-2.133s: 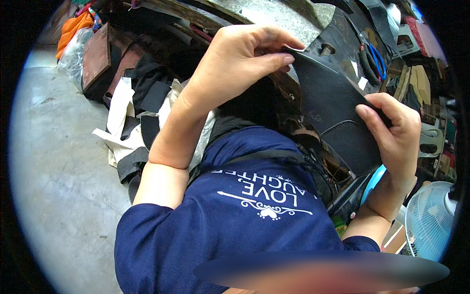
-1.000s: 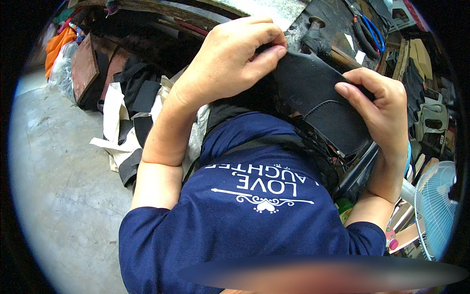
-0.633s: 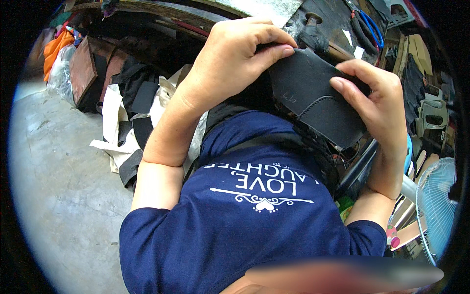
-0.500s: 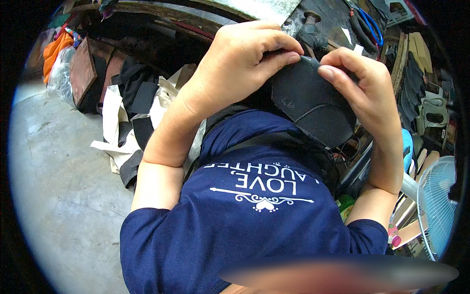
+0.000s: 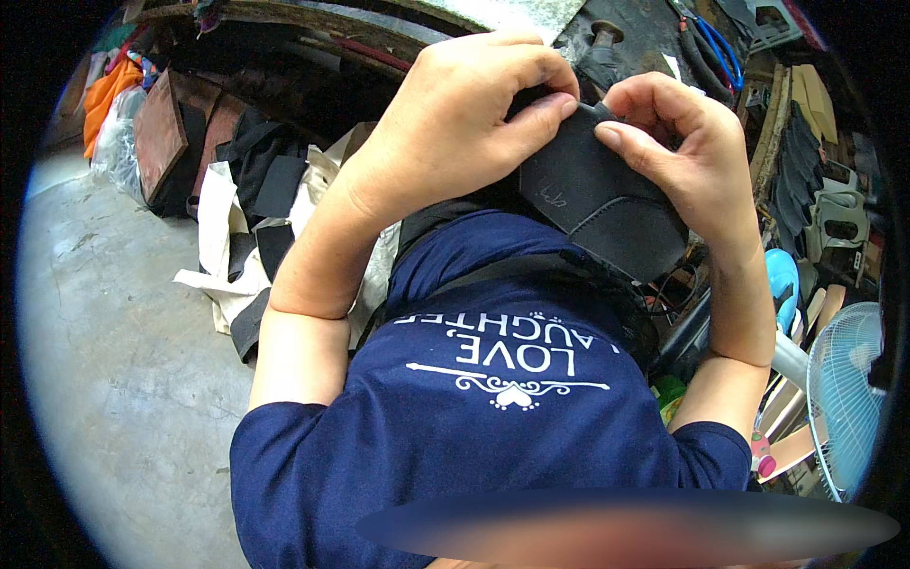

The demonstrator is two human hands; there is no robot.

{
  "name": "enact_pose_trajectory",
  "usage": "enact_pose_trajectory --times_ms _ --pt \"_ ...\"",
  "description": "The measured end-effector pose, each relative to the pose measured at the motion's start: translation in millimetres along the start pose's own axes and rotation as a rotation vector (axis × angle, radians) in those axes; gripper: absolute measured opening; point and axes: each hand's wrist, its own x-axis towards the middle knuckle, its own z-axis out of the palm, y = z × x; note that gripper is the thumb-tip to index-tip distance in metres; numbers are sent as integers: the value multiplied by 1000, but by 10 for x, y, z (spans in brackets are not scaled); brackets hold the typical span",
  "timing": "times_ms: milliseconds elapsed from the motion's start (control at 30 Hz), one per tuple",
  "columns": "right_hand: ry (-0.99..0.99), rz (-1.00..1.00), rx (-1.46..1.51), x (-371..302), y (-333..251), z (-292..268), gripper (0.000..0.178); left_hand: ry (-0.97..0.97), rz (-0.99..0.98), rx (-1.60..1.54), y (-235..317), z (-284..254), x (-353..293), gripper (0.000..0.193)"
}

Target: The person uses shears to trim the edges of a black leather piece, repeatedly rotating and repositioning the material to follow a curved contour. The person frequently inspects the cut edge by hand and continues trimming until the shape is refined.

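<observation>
We are pinching a flat, black, leather-like piece with a curved stitched seam [image 5: 592,185] in both hands. Our left hand [image 5: 464,123] is gripping its far edge, the thumb and bent fingers [image 5: 549,116] closing narrowly on it. Our right hand [image 5: 687,156] is pinching the same edge just to the right, its thumb lying on the face we are seeing; its other fingers are partly hiding behind the edge. The two thumb tips are sitting near each other without touching. The piece is hanging from the fingers toward the near side, and its seam is running clear of both hands. Beyond it, a dark tabletop [image 5: 648,42] is carrying a blue-handled tool [image 5: 722,55] at the far right. To the left, off-white and black fabric scraps [image 5: 220,213] are lying beside our left forearm, above a grey floor [image 5: 123,332].
</observation>
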Motion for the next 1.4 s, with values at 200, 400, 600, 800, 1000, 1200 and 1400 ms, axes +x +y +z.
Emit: enact_pose_trajectory --times_ms 200,400,600,800,1000,1200,1400 --pt "44 -156 -25 -21 6 14 15 -18 44 57 35 -36 37 11" --pt "41 -157 -28 -30 -20 14 14 -1 131 187 74 -48 100 14" --pt "13 -96 148 -15 -5 -11 16 9 79 100 85 -62 136 14" --pt "5 -62 204 3 14 7 14 -105 -131 -257 -25 -88 138 14" --pt "5 27 356 28 30 -30 16 -53 -638 -959 -111 -182 97 32" --pt "-23 25 427 47 12 21 14 146 -588 -911 -178 -34 35 17" --pt "51 13 458 59 -35 70 12 194 -600 -1162 -372 -8 4 43"
